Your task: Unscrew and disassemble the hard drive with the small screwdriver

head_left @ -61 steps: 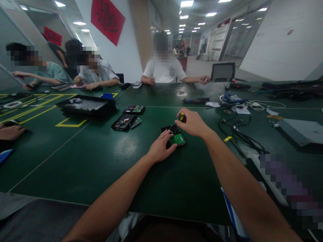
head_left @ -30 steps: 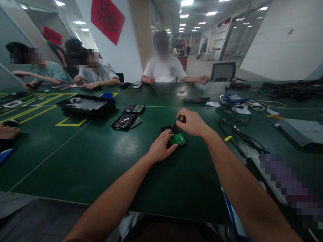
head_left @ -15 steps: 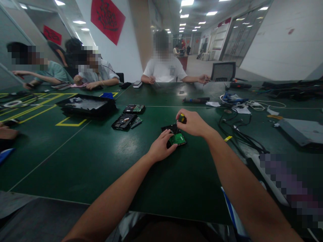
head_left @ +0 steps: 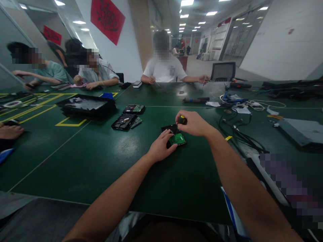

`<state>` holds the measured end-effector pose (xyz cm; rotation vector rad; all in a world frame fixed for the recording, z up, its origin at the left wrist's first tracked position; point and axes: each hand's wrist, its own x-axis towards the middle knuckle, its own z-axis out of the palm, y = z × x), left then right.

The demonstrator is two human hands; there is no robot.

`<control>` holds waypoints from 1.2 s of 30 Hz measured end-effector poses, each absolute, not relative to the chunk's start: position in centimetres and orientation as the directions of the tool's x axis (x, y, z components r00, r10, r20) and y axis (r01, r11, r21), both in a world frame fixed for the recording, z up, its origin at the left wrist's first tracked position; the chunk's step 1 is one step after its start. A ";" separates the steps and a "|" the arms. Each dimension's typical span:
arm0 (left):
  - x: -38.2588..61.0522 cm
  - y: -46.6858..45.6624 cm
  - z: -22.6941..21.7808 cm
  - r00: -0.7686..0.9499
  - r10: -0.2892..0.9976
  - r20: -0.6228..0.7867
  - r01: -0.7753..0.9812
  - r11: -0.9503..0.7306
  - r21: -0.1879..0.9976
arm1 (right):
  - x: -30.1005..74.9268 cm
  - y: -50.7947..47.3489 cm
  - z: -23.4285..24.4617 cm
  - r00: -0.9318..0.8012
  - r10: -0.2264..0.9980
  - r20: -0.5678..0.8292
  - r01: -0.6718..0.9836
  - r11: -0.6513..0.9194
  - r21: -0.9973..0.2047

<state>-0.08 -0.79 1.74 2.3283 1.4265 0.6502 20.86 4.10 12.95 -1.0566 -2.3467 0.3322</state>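
Note:
A hard drive (head_left: 180, 138) lies in front of me with its green circuit board facing up. My left hand (head_left: 163, 146) grips it from the left, the fingers across its far side and the thumb along the near edge. From above, my right hand (head_left: 193, 123) is closed around the black and yellow handle of a screwdriver (head_left: 182, 119), held roughly upright over the drive's far end. The screwdriver's tip is too small to make out against the black part.
To the left lie opened hard drives (head_left: 124, 121) and a loose circuit board (head_left: 136, 122). Farther left stands a black tray (head_left: 87, 104). Cables (head_left: 237, 129) and a grey metal box (head_left: 302, 131) sit on the right. A person (head_left: 164, 69) sits opposite, with others at far left.
Both my hands stay at the drive; the right one has shifted only very slightly with the screwdriver. At the far left edge, another person's hand has moved a little further into view.

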 end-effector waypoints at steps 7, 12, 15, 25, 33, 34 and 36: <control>-0.1 -0.9 2.0 0.394 0.896 0.204 0.744 -0.441 0.501 | 21.1 3.9 13.2 -0.558 0.757 0.340 0.587 0.650 -0.483; -0.1 -0.9 2.0 0.394 0.897 0.202 0.743 -0.440 0.504 | 20.8 3.9 13.2 -0.502 0.792 0.349 0.599 0.609 -0.520; -0.1 -0.9 1.8 0.397 0.894 0.208 0.743 -0.446 0.498 | 20.5 3.7 13.3 -0.489 0.826 0.280 0.558 0.543 -0.627; -0.1 -0.7 1.5 0.397 0.890 0.224 0.742 -0.454 0.493 | 20.7 4.1 13.1 -0.453 0.837 0.307 0.503 0.524 -0.687; -0.1 -0.7 1.5 0.397 0.891 0.222 0.740 -0.453 0.498 | 20.4 4.6 12.3 -0.464 0.861 0.211 0.309 0.380 -0.872; -0.1 -0.7 1.5 0.397 0.891 0.220 0.740 -0.453 0.498 | 20.5 4.6 12.3 -0.465 0.860 0.210 0.305 0.379 -0.873; -0.1 -0.7 1.5 0.397 0.891 0.219 0.739 -0.452 0.499 | 20.5 4.7 12.4 -0.460 0.857 0.233 0.339 0.412 -0.846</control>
